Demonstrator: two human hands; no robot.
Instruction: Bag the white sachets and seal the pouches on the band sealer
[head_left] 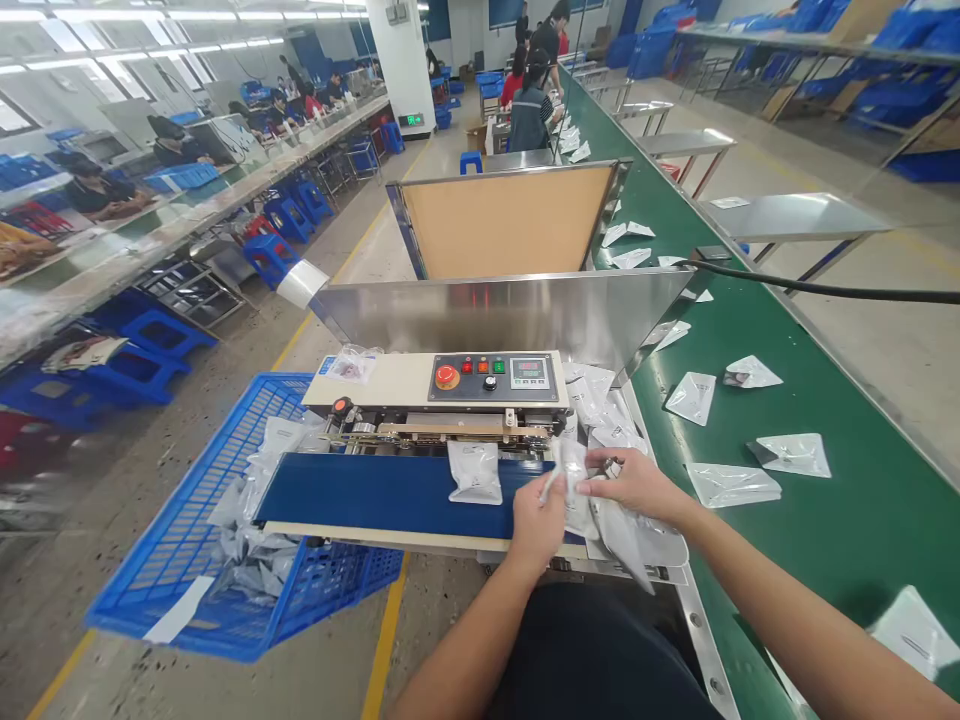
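My left hand (537, 522) pinches the edge of a white plastic pouch (573, 462) at the right end of the sealing machine's blue belt (390, 495). On the pouch's other side, the fingers of my right hand (634, 482) close on it. A small dark item (613, 466) shows by the right fingers, too little visible to name. More pouches (621, 535) lie in a heap under and behind my right hand. Further left on the blue belt, another filled pouch (475, 472) sits with its top edge at the band sealer (450, 425).
A blue plastic basket (180, 540) holding pouches stands below the belt's left end. Scattered pouches (691, 397) lie on the green conveyor (847, 520) at right. The control panel (491, 377) and a metal plate (495, 310) rise behind. A co-worker (531, 115) sits further along.
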